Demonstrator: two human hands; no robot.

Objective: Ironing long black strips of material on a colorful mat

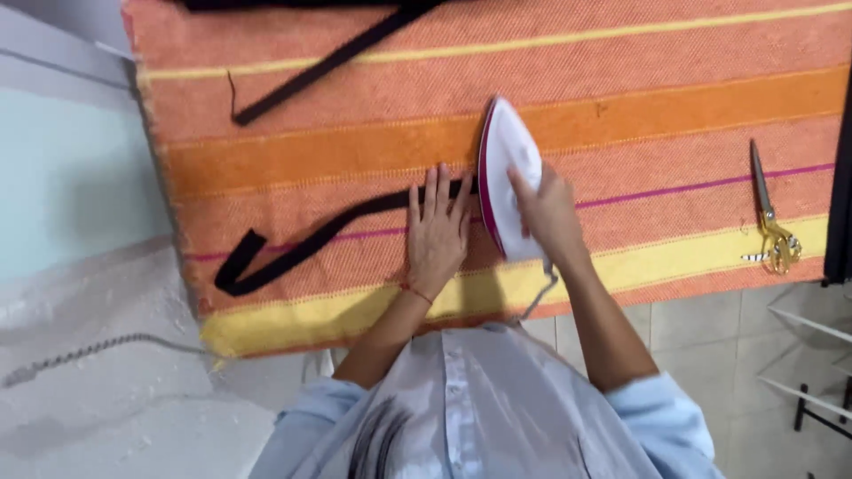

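Head view: the left hand (437, 232) lies flat, fingers spread, on a black fabric strip (293, 248) (it curls away leftward) across the orange striped cloth (666, 106) covering the worktop. The right hand (548, 213), fingers wrapped around the handle, holds a white-and-pink iron (504, 173) just beside it. Gold-handled scissors (770, 222) lie well apart, right.

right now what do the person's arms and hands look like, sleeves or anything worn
Both hands are bare, no gloves. The left hand has a thin red thread bracelet at the wrist. The right hand shows nothing on its wrist. Both forearms are uncovered, with pale blue shirt sleeves pushed up to about the elbows.
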